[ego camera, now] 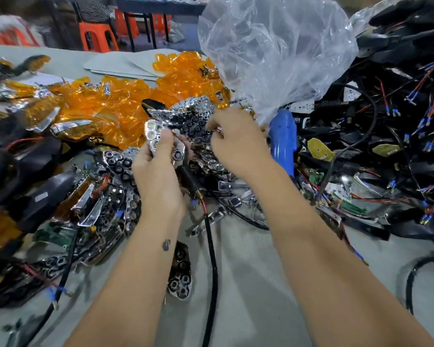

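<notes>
left hand grips small shiny chrome reflector plate with round lamp cups | right hand pinches larger chrome honeycomb-cupped reflector | both raised above grey desk, beside orange lens pile

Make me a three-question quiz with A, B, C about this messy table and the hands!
1. Where is the clear plastic bag?
A. Under the left forearm
B. Up beyond the right hand
C. On a stool

2. What colour is the pile of lens covers?
A. Orange
B. Green
C. Pink

3. What is the left hand doing?
A. Lying flat on the table
B. Hanging empty
C. Gripping a shiny reflector piece

Answers:
1 B, the bag rises just past that hand's knuckles.
2 A, the whole heap is orange.
3 C, its thumb and fingers curl round the chrome piece.
</notes>
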### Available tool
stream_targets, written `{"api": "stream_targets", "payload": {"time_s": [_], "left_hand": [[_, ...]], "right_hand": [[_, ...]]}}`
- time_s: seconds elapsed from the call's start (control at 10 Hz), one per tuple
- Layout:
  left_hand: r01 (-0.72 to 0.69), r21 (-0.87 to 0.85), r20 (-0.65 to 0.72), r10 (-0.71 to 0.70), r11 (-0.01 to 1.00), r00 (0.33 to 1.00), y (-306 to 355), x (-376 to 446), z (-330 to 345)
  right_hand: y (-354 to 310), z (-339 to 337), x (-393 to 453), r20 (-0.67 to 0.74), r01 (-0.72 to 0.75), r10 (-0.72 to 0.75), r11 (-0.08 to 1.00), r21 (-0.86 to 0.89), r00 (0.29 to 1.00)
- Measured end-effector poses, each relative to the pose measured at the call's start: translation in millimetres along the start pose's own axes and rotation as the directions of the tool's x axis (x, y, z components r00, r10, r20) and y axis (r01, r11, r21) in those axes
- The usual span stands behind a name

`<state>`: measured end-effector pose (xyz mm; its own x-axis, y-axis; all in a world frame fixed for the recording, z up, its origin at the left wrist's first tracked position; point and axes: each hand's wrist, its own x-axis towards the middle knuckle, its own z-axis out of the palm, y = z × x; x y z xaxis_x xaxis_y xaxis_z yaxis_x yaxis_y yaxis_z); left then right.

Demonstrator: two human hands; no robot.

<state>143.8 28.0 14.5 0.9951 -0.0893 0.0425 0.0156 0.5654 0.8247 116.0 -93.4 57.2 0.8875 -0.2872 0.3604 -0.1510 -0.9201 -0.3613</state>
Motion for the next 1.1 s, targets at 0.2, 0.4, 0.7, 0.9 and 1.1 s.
{"api": "stream_targets", "payload": {"time_s": [0.2,0.4,0.7,0.9,1.1], "left_hand": [[-0.187,0.029,-0.185,0.189,0.982,0.964,5.4,23.3,-21.1],[-0.158,0.041,-0.242,0.163,0.987,0.956,-0.5,38.9,-31.5],[-0.144,-0.095,-0.323,0.107,0.985,0.940,9.9,17.4,-11.3],[-0.131,-0.139,-0.327,0.080,0.981,0.942,10.3,16.9,-9.9],[-0.125,-0.105,-0.303,0.088,0.987,0.949,9.3,15.9,-9.6]], "right_hand": [[-49.0,30.7,30.4,0.310,-0.070,-0.152,0.796,0.602,0.939],[-19.7,54.4,60.2,0.491,0.236,-0.116,0.953,-0.189,0.863],[-10.5,49.6,77.5,0.284,0.146,-0.021,0.892,-0.427,0.959],[-34.7,62.8,76.0,0.408,0.276,-0.277,0.959,0.062,0.870],[-31.5,67.8,73.7,0.420,0.208,-0.148,0.973,-0.101,0.895]]}}
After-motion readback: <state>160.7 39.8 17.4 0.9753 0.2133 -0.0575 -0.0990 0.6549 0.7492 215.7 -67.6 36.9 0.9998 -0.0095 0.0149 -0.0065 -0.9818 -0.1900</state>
